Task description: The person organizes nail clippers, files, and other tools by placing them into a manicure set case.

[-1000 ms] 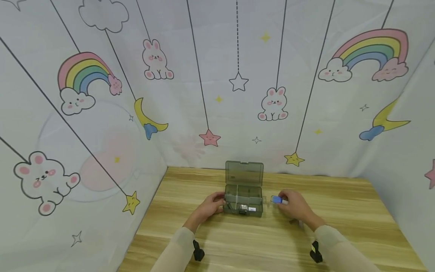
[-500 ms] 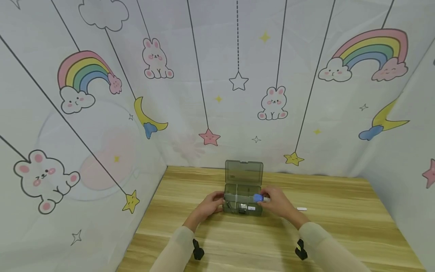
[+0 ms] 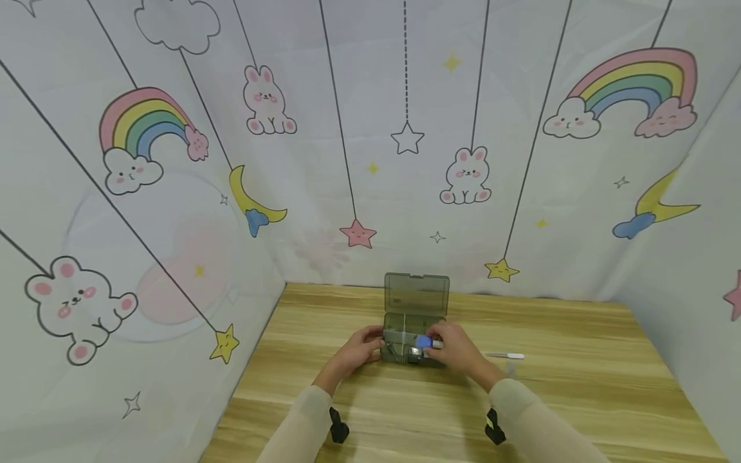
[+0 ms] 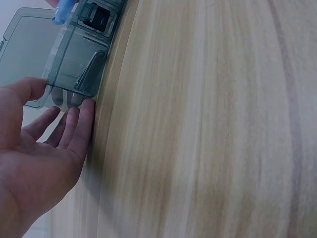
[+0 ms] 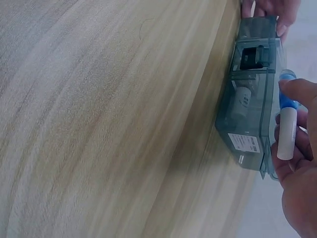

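Note:
A translucent grey-green compartment box (image 3: 395,321) stands on the table, its lid (image 3: 417,294) raised at the back. My left hand (image 3: 357,349) holds the box's left end, thumb at the rim and fingertips against the end wall. My right hand (image 3: 457,346) pinches a small tube (image 5: 287,133), blue at one end and whitish at the other, over the front compartments. Inside the box lie a small black piece (image 4: 96,19), a slim dark metal piece (image 4: 90,72) and a white cylinder (image 5: 241,101) with printing.
On the wooden table (image 3: 579,399), right of the box, lies a thin white-handled item (image 3: 512,355), with a small clear piece (image 3: 511,368) just in front of it. A patterned cloth wall (image 3: 324,193) rises close behind the box.
My right hand has carried the blue-and-white tube leftward from the table's right side to over the box. The white-handled item has come into view behind it. My left hand has stayed put.

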